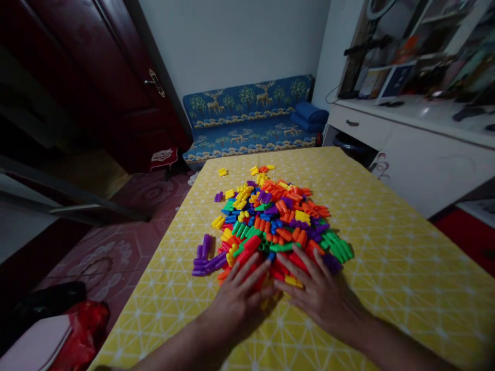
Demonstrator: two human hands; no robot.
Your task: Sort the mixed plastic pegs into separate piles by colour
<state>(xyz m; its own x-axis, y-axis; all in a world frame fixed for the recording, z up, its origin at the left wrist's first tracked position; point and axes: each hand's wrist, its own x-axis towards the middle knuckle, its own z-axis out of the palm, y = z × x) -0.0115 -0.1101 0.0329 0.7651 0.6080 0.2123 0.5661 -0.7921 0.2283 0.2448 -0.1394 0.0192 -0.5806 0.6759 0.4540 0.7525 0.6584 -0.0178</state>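
A heap of bullet-shaped plastic building blocks [266, 226] in red, orange, yellow, green, blue and purple lies on the table. My left hand [240, 296] rests at the heap's near edge, fingers spread over red blocks [251, 246]. Beside it, my right hand [317, 291] lies palm down with its fingers apart, touching red and yellow pieces. Its fingertips reach close to green blocks [336, 246] on the right. Joined purple blocks [207, 260] sit apart to the left of the heap. What lies under both palms is hidden.
The table [386, 288] wears a yellow cloth with white lines. A few loose yellow blocks [223, 172] lie towards its far edge. Beyond stands a blue patterned sofa [247, 121]. White cabinets [429, 154] run along the right; a dark red door [127, 77] is at the left.
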